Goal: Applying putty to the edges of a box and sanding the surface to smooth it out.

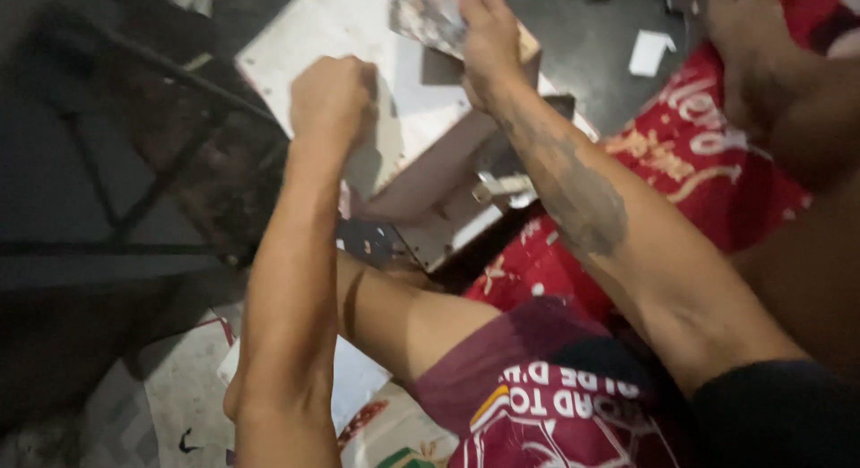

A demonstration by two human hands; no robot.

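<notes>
left hand [333, 96]: nearest of the two, closed in a tight fist and pressed down on the pale board [345, 38], seemingly to pin it flat; whether the fist holds anything i cannot tell.
right hand [488, 34]: beyond and to the right of the fist, fingers pinching a patterned printed sheet [428, 13] against the board's far part, probably to keep it aligned.
board edge: the near right edge sits just beneath the right forearm, over a metal bracket [503, 188].
open room: dark floor left of the fist, crossed by a black metal frame [134, 163]; red printed cloth [690, 154] crowds the right.
</notes>
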